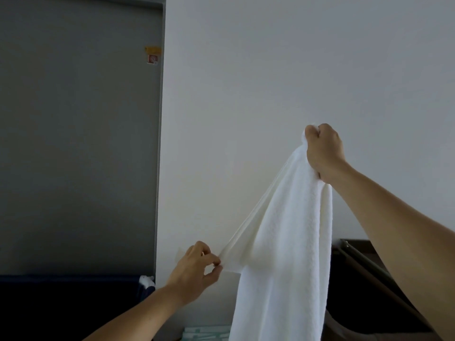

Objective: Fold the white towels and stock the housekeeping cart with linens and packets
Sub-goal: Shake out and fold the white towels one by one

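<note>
A white towel [288,237] hangs in the air in front of a pale wall. My right hand [323,151] is raised at upper right and grips the towel's top end in a fist. My left hand [197,269] is lower and to the left, pinching an edge of the towel between thumb and fingers and pulling it sideways, so the cloth stretches taut between the two hands. The towel's lower part drops out of view at the bottom.
A grey door [78,134] with a small sticker fills the left. A dark blue bag or bin [73,303] sits at lower left with a bit of white cloth at its edge. A dark cart frame [364,274] stands at lower right. Pale green packets [206,333] lie at the bottom.
</note>
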The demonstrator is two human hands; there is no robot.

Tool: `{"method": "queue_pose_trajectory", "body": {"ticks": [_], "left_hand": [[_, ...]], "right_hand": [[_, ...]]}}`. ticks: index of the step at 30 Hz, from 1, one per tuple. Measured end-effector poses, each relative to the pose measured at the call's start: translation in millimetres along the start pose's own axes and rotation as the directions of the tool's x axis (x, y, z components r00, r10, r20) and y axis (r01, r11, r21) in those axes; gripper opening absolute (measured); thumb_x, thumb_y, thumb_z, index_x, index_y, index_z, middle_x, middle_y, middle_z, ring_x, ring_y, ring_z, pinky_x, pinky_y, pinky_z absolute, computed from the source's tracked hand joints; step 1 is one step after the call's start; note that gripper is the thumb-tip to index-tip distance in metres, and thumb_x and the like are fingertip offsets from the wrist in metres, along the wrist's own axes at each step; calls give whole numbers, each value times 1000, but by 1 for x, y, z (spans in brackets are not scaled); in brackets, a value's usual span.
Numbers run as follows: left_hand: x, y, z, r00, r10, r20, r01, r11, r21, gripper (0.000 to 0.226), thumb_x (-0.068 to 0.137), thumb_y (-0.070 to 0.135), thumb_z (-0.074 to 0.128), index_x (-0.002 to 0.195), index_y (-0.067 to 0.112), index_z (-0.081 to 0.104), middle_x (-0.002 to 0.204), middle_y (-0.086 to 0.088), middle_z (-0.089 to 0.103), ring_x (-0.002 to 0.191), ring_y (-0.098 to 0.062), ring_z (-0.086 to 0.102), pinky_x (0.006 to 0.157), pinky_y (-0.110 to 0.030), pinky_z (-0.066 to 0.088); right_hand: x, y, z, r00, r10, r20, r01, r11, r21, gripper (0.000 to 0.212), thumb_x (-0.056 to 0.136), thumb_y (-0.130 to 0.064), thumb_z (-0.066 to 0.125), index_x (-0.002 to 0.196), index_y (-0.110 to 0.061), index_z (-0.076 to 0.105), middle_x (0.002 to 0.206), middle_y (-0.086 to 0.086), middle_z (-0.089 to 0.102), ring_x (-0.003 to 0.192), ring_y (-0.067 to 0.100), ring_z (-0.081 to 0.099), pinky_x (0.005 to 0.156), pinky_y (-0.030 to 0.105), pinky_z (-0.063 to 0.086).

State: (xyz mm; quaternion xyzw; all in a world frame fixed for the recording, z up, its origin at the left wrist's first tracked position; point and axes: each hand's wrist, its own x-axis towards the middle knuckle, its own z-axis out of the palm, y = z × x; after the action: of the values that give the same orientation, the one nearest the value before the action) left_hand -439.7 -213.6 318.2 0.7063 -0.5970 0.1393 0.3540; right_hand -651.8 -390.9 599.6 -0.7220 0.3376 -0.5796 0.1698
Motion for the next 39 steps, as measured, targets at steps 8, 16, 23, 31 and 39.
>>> {"method": "queue_pose_trajectory", "body": {"ticks": [8,16,23,31,39], "left_hand": [[14,-11,-44,929,-369,28,355,867,-349,28,97,42,58,83,18,60,76,0,66,68,-10,62,63,-22,48],[34,-19,-105,856,-490,164,352,320,-880,14,90,11,66,92,2,55,87,-15,64,76,-23,65,73,-33,60],[39,-18,-111,780,-521,347,457,94,-885,39,89,18,65,117,-9,64,112,-22,71,99,-33,70,77,-37,60],[99,32,-126,701,-616,359,464,11,-886,27,89,6,69,114,-5,66,99,-17,74,83,-26,71,64,-36,61],[139,125,-73,751,-634,182,498,363,-788,16,87,5,73,79,-4,62,80,-14,66,69,-28,64,62,-33,53]], "right_hand": [[4,14,-8,1000,14,-22,-15,999,-45,31,98,-32,31,70,-18,35,70,-2,41,58,17,36,52,31,29],[2,32,-6,998,52,-27,-55,993,-109,33,99,-32,29,71,-15,33,69,1,41,58,20,35,54,32,29],[-3,47,-3,995,97,-29,-100,990,-97,34,99,-30,29,69,-15,32,67,2,40,57,20,36,53,31,28],[-21,82,-3,984,178,15,-176,979,-105,31,98,-31,35,77,-10,45,99,9,50,71,30,50,70,37,43],[-79,69,19,977,53,206,-17,985,-171,44,90,-28,60,51,-13,45,51,1,48,56,23,47,53,32,29]]}}
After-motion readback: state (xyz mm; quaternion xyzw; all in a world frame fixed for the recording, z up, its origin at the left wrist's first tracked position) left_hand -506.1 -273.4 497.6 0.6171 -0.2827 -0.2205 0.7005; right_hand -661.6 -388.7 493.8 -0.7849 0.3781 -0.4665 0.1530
